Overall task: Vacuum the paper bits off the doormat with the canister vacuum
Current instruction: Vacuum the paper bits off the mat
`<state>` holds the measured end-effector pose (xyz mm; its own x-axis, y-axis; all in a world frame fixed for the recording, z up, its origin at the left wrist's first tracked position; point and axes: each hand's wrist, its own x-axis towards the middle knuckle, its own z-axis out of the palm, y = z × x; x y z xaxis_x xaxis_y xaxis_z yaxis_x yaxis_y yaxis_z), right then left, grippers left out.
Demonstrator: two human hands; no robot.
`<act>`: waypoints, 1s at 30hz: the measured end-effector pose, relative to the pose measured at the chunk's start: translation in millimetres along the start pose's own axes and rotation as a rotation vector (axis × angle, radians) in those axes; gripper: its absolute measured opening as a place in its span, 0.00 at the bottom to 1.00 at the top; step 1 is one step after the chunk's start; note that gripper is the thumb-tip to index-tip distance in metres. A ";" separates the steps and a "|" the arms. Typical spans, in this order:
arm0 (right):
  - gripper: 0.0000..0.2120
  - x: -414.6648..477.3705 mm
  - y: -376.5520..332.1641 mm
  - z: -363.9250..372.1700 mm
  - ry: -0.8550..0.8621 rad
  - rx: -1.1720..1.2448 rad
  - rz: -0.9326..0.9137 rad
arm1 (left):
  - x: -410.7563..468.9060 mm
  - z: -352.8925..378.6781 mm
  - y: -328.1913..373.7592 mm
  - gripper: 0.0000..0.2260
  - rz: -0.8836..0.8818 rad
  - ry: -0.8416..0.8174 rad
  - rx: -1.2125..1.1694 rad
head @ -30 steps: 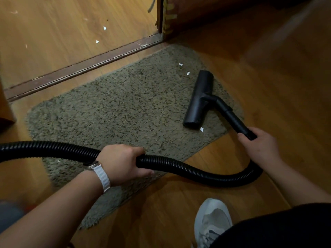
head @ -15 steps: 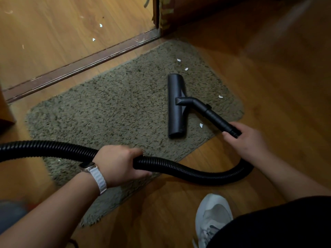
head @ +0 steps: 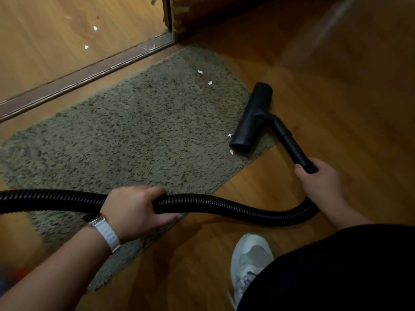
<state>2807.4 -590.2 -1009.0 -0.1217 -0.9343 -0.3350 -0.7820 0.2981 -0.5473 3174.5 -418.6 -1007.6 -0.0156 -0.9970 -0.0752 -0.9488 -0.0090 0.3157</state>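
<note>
I see a warm brown wood-plank floor (head: pixel 336 113) filling most of the view, lit dimly and unevenly, brighter on the lighter plank floor (head: pixel 45 41) of the next room beyond the doorway. A dark brown wooden threshold strip (head: pixel 89 72) runs diagonally between the two floors, well beyond the fingers (head: pixel 161 217). At the strip's far end stands a dark wooden door-frame post (head: pixel 173 14). The upper right corner lies in blurred shadow.

Head camera looks steeply down, close over the doormat (head: pixel 134 140).
</note>
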 end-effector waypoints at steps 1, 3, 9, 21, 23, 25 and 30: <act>0.07 1.1 1.5 2.4 -0.005 0.005 0.012 | 0.0 0.4 0.7 0.33 -0.002 0.003 -0.001; 0.07 2.5 1.4 8.0 -0.019 0.010 0.022 | 0.0 1.9 -0.2 0.34 -0.005 0.003 -0.001; 0.07 4.1 -4.8 15.4 -0.123 -0.052 -0.047 | -0.7 2.9 -2.4 0.29 0.009 -0.044 0.020; 0.15 -21.2 -22.4 11.5 -0.200 -0.140 -0.138 | -0.9 5.2 -4.2 0.27 -0.005 -0.064 0.066; 0.14 -24.0 -14.9 -2.1 -0.168 -0.136 -0.075 | 0.3 5.2 -3.3 0.28 -0.028 -0.044 0.056; 0.11 -28.0 -5.2 -12.7 -0.168 -0.156 -0.030 | 3.0 3.6 -0.3 0.28 -0.049 -0.017 0.045; 0.10 -47.7 6.3 -11.3 -0.182 -0.159 -0.008 | 7.5 1.5 5.0 0.28 -0.081 0.003 0.040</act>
<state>2801.4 -546.0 -987.8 -0.0143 -0.8814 -0.4722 -0.8708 0.2430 -0.4273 3169.1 -426.0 -1008.0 0.0630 -0.9933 -0.0966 -0.9587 -0.0871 0.2706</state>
